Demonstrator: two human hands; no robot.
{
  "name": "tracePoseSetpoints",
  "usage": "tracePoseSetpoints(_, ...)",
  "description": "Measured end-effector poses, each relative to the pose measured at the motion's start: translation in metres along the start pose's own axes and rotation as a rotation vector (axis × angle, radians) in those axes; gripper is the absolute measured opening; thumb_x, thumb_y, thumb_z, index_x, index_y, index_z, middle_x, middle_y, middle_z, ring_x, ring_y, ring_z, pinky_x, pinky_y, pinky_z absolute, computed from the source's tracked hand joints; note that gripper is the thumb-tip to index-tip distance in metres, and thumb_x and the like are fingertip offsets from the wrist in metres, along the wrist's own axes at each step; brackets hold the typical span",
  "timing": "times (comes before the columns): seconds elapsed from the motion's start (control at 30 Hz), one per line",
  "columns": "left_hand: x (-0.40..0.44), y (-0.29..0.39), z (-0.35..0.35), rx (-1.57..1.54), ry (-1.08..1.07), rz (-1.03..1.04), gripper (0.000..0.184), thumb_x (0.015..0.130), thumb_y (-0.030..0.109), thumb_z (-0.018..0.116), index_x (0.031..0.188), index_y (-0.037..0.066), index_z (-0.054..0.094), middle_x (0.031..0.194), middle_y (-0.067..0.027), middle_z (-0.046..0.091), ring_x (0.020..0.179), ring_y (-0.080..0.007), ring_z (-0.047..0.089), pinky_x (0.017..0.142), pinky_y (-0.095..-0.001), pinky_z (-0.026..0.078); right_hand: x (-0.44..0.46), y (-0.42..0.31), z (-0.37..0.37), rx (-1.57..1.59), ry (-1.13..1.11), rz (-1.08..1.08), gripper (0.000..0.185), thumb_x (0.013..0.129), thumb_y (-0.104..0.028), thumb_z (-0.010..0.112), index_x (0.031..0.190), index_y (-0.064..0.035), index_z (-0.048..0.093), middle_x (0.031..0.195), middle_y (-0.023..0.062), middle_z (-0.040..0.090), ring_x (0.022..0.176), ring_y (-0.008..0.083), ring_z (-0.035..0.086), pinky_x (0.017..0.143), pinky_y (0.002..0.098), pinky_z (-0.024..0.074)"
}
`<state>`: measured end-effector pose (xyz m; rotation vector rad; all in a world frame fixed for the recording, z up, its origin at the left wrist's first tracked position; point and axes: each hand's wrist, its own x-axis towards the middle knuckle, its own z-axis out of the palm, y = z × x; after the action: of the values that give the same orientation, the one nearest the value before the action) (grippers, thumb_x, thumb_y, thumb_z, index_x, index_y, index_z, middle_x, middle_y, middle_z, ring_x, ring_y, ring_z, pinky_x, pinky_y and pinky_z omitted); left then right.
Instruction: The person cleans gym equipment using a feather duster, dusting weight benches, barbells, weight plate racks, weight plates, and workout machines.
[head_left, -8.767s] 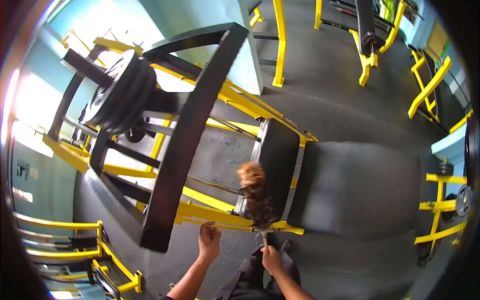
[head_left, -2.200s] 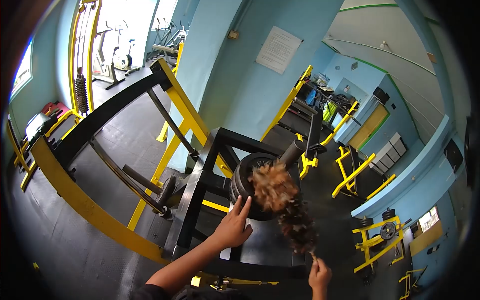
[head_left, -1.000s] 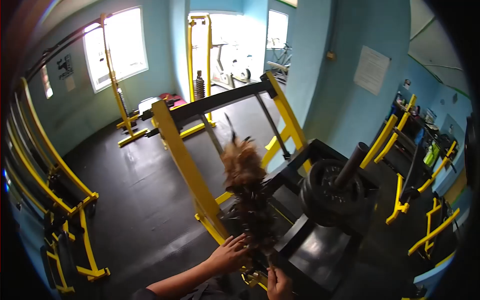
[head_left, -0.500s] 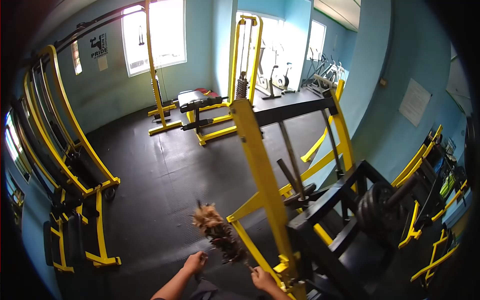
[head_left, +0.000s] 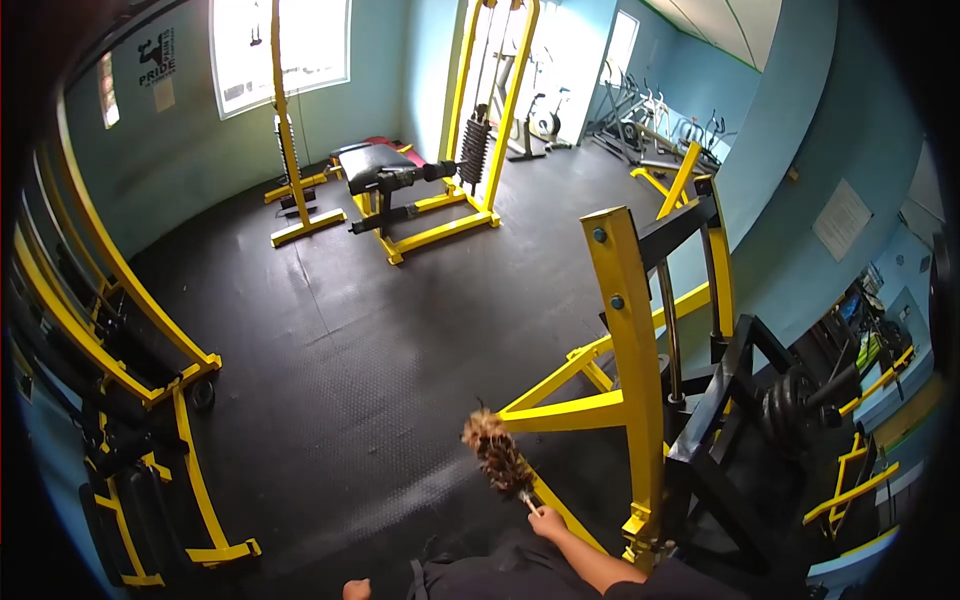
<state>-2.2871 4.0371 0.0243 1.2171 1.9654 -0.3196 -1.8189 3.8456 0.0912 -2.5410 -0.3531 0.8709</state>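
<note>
My right hand [head_left: 547,523] is closed around the thin handle of a feather duster [head_left: 503,460]. The duster's brown, fluffy head points up and to the left, beside the yellow frame [head_left: 638,380] of a weight machine. In the view its feathers overlap the end of a low yellow bar; whether they touch it I cannot tell. Only a small part of my left hand [head_left: 357,590] shows at the bottom edge, away from the machine, and its fingers are mostly cut off.
Black weight plates [head_left: 790,408] sit on the machine's right side. A padded bench [head_left: 372,165] with a weight stack [head_left: 474,150] stands ahead. Another tall yellow machine [head_left: 190,455] is at left. Dark rubber flooring [head_left: 330,380] lies between them, and exercise bikes [head_left: 545,120] stand farther back.
My view has shifted, and the machine frame appears farther right. The duster, blurred before, is now sharper and lies farther right with my right hand. My left hand has dropped toward the bottom edge.
</note>
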Motion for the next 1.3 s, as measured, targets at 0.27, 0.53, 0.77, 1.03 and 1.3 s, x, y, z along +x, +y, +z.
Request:
tracePoseSetpoints(0.27,0.064,0.210,0.011,-0.188,-0.148,0.577,0.044,0.088,0.025,0.069,0.123,0.001,0.057,0.114,-0.0182,0.066,0.106,-0.0279,0.064,0.094,-0.0369,0.049,0.102,-0.113,0.001,0.332,0.279,-0.152,0.021,0.094,-0.022,0.057,0.102,-0.0027,0.059,0.071,0.0079,0.065,0.064,0.0195,0.063,0.062,0.0357,0.0501)
tracePoseSetpoints(0.53,0.113,0.448,-0.042,-0.084,-0.267,0.650,0.043,0.091,0.025,0.065,0.128,0.005,0.054,0.111,-0.0149,0.065,0.101,-0.0240,0.063,0.088,-0.0357,0.050,0.243,-0.206,0.009,0.260,0.341,0.069,0.030,0.095,-0.031,0.057,0.111,-0.0065,0.062,0.088,0.0176,0.070,0.086,0.0349,0.068,0.078,0.0429,0.0517)
tracePoseSetpoints(0.77,0.167,0.617,-0.070,-0.305,-0.328,0.688,0.036,0.094,0.018,0.061,0.126,0.004,0.052,0.103,-0.0105,0.060,0.083,-0.0167,0.059,0.074,-0.0309,0.051,0.290,-0.276,-0.071,0.336,0.307,0.077,0.031,0.092,-0.030,0.057,0.107,-0.0041,0.066,0.097,0.0220,0.069,0.094,0.0391,0.066,0.080,0.0455,0.0518)
tracePoseSetpoints(1.03,0.235,0.838,-0.049,-0.169,-0.576,0.877,0.034,0.096,0.017,0.058,0.125,0.003,0.052,0.100,-0.0079,0.058,0.082,-0.0140,0.057,0.072,-0.0287,0.050,0.355,-0.306,-0.079,0.235,0.179,0.406,0.031,0.090,-0.030,0.052,0.106,-0.0066,0.066,0.105,0.0214,0.068,0.100,0.0398,0.064,0.086,0.0506,0.0510)
tracePoseSetpoints(1.3,0.251,1.067,-0.026,0.160,-0.727,1.021,0.033,0.096,0.018,0.057,0.124,0.003,0.051,0.090,-0.0041,0.056,0.074,-0.0112,0.054,0.071,-0.0267,0.048,0.370,-0.384,-0.166,0.085,0.427,0.389,0.026,0.091,-0.037,0.056,0.096,-0.0152,0.069,0.098,0.0121,0.070,0.091,0.0354,0.067,0.077,0.0493,0.0530)
